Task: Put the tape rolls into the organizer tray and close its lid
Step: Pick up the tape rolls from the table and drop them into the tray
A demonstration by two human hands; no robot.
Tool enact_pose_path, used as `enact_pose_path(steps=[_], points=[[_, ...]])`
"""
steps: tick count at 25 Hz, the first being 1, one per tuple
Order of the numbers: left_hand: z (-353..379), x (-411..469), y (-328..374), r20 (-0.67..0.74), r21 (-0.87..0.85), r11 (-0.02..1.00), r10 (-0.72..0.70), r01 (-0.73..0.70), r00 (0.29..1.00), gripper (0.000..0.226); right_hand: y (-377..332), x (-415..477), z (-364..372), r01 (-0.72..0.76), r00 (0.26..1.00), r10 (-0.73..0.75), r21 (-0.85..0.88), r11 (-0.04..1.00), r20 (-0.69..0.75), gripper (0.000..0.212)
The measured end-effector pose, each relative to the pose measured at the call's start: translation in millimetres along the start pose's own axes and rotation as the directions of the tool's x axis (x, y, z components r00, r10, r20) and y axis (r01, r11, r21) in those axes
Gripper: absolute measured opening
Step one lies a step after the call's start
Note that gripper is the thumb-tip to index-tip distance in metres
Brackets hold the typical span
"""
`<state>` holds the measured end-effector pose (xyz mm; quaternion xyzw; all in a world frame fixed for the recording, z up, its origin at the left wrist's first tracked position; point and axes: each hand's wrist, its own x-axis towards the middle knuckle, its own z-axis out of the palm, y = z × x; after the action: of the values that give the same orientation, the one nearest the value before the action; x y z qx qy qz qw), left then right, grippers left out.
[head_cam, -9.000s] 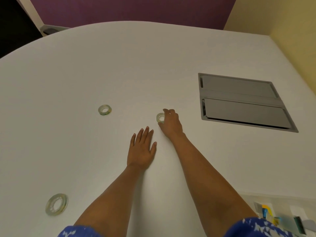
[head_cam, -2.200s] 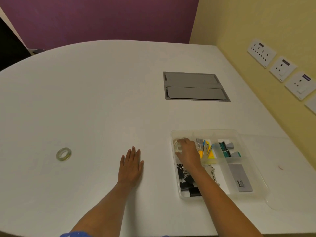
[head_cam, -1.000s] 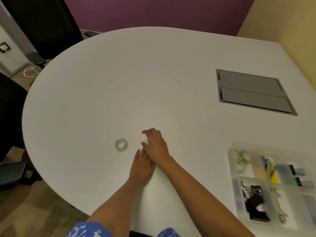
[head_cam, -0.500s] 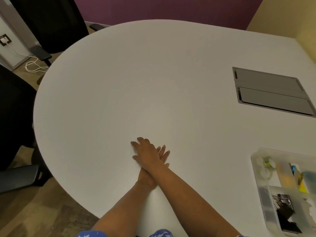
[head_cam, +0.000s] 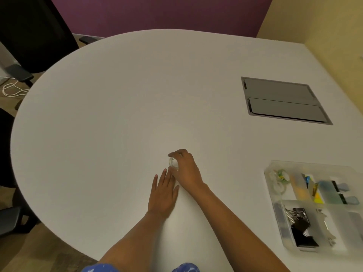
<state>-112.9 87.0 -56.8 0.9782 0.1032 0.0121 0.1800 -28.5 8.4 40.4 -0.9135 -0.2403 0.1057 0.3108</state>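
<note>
My right hand (head_cam: 185, 167) grips a clear tape roll (head_cam: 173, 162) between thumb and fingers, just above the white table near its middle. My left hand (head_cam: 163, 195) lies flat on the table, palm down, fingers apart, right beside the right wrist. The clear organizer tray (head_cam: 267, 178) sits at the right edge of the view, with its lid out of sight. Its far left compartment holds tape rolls (head_cam: 280, 176); other compartments hold black binder clips (head_cam: 298, 222) and small coloured stationery.
A grey double-flap cable hatch (head_cam: 283, 100) is set flush into the table at the back right. Black office chairs (head_cam: 33, 32) stand past the table's curved left edge, with a white cable on the floor. A yellow wall runs along the right.
My right hand, which had crossed over the left hand onto the tape roll, has drawn back to the right with the roll gripped. The left hand has stayed flat.
</note>
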Motion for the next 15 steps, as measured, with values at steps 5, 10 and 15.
enact_pose_path(steps=[5,10,15], points=[[5.0,-2.5,42.8,0.016,0.024,1.000,-0.015,0.015,1.000,0.054,56.4,-24.8,-54.0,-0.077,0.987,0.083,0.047,0.996,-0.134,0.042],[24.5,-6.9,106.0,0.079,0.005,1.000,0.007,-0.007,0.997,0.055,127.2,-58.1,-113.2,-0.209,0.945,0.223,0.082,0.974,-0.240,0.044],[45.3,-8.9,159.0,0.091,-0.007,1.000,0.016,-0.015,0.996,0.055,193.9,-93.3,-156.9,-0.285,0.891,0.310,0.123,0.951,-0.332,0.044]])
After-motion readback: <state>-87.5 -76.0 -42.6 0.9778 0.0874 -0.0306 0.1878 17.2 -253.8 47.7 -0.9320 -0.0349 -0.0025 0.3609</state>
